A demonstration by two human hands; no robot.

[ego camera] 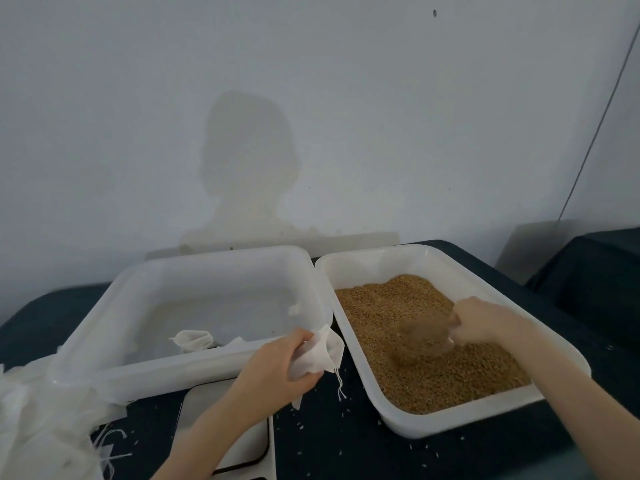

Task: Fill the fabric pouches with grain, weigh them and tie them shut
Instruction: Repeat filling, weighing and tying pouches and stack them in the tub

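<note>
A limp white pouch (320,355) is pinched at its mouth by the left hand (277,365), between the two tubs. A clear scoop (424,336) is gripped by the right hand (485,320), buried in loose grain (433,375). The thin fabric likely sags, so it is best held by the rim.

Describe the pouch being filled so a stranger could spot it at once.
Two white tubs sit side by side on the dark table. Above the gap between them, the left hand grips a white fabric pouch. Unlike the pouches in the left tub, it is held up, drawstring dangling.
</note>
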